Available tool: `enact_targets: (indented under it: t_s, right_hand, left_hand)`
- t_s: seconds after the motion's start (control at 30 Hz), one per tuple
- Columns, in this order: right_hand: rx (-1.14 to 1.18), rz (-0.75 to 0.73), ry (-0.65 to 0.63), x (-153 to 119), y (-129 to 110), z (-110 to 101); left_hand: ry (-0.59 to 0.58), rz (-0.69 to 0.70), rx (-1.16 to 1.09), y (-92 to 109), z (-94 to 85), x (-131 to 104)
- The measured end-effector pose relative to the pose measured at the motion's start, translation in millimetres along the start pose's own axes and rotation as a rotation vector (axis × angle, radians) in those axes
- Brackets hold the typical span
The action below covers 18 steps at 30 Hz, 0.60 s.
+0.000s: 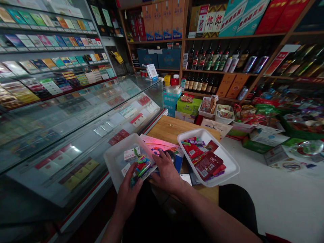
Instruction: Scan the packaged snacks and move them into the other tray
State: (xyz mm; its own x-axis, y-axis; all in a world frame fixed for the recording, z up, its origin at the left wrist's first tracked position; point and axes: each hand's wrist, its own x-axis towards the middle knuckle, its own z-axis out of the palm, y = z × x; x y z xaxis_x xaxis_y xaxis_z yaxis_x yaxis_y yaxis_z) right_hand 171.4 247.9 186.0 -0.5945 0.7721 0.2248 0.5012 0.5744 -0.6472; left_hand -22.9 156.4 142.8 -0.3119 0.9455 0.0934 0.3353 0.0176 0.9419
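Observation:
My left hand (128,189) reaches into a translucent white bin (113,148). Its thumb and index finger lie on either side of a clear pack of small colourful sticks (143,166), seemingly gripping it. Small white boxes, one with a green print (132,153), lie in the same bin. My right hand (165,168) rests at the bin's right edge, fingers stretched over a pink printed sheet (149,140). A dark rounded object (172,155) shows just beyond those fingers; its kind is unclear.
Right of my hands, a second white bin (234,168) holds red and purple snack packets. A white phone-like object (186,179) lies beside it on the wooden table (164,125). A glass display counter (83,135) runs along the left. Bottle shelves and goods boxes stand behind.

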Motion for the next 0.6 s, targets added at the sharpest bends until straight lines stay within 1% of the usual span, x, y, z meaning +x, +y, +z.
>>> enact_targets:
  t_s: [0.1, 0.17, 0.37, 0.47, 0.6]
  right_hand:
    - [-0.003, 0.071, 0.08, -15, 15, -16]
    - [-0.016, 0.131, 0.142, -27, 30, -26]
    - [-0.142, 0.327, 0.291, -65, 89, -55]
    - [-0.244, 0.453, 0.335, -82, 114, -72]
    - [-0.363, 0.604, 0.371, -102, 139, -92]
  left_hand:
    - [-0.039, 0.026, 0.0, 5, 12.9, -3]
    - [-0.069, 0.053, 0.008, 9, 22.6, -6]
    - [-0.185, 0.117, 0.031, 23, 56.7, -14]
    - [-0.245, 0.119, 0.024, 32, 74.5, -16]
    - [-0.349, 0.106, 0.002, 41, 96.0, -20]
